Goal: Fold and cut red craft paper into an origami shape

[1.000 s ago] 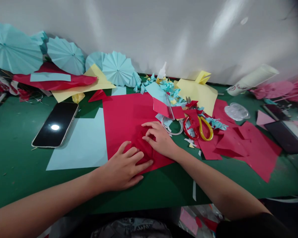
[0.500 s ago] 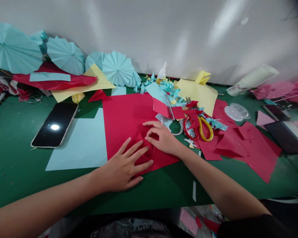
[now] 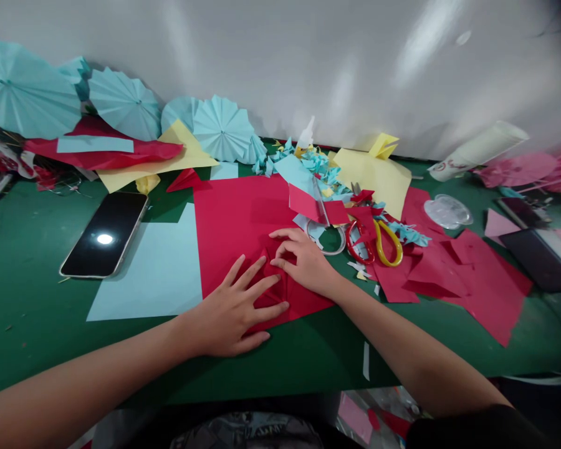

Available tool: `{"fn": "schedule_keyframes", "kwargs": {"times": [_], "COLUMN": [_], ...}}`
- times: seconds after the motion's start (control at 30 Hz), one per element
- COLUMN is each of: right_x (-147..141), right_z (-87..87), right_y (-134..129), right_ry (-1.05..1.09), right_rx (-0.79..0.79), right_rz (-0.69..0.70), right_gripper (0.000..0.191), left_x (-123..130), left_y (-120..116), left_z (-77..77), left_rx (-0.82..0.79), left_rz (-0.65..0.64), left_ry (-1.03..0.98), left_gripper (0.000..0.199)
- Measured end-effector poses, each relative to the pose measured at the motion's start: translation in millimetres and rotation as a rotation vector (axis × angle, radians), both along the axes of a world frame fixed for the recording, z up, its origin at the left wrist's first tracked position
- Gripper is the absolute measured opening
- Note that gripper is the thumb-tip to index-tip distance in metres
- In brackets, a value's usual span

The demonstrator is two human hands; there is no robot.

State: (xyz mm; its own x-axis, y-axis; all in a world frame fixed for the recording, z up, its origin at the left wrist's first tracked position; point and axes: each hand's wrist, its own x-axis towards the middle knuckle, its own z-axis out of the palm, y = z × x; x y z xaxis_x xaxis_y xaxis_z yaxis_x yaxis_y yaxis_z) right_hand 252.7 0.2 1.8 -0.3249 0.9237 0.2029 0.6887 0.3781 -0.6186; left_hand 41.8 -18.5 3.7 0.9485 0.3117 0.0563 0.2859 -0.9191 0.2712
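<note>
A large red sheet (image 3: 238,218) lies on the green table, overlapping a light blue sheet (image 3: 163,268) on its left. On top of the red sheet is a small folded red paper (image 3: 272,288), partly hidden by my fingers. My left hand (image 3: 243,305) rests on it with fingers spread, pressing it down. Beside it my right hand (image 3: 303,262) has thumb and index finger pinched together at the folded paper's right edge.
A phone (image 3: 105,236) lies at the left. Scissors with red and yellow handles (image 3: 388,244), a tape roll (image 3: 339,242) and red scraps (image 3: 477,268) lie to the right. Pleated blue paper fans (image 3: 222,131) stand along the wall, near a glue bottle (image 3: 305,136).
My left index and middle fingers have shifted slightly to the left on the folded paper. My right fingertips have moved a little left, still pinched.
</note>
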Motion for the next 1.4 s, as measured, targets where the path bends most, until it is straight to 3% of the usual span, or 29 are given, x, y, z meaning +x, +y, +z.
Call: {"fn": "schedule_keyframes", "kwargs": {"times": [0.67,1.07,1.4], "right_x": [-1,5,1], "right_z": [-2.3,0.3,-2.6], "right_y": [-1,2,0], "right_ry": [0.009,0.004,0.011], "right_rx": [0.008,-0.028,-0.011], "right_rz": [-0.015,0.037,0.001], "right_gripper": [0.014,0.010,0.012], "left_x": [2,1,1], "left_y": [21,20,20], "left_z": [5.1,3.9,4.8], "left_rx": [-0.027,0.001,-0.009], "left_rz": [-0.079,-0.062,-0.066], "left_ry": [-0.003,0.005,0.013], "left_gripper": [0.047,0.046,0.047]}}
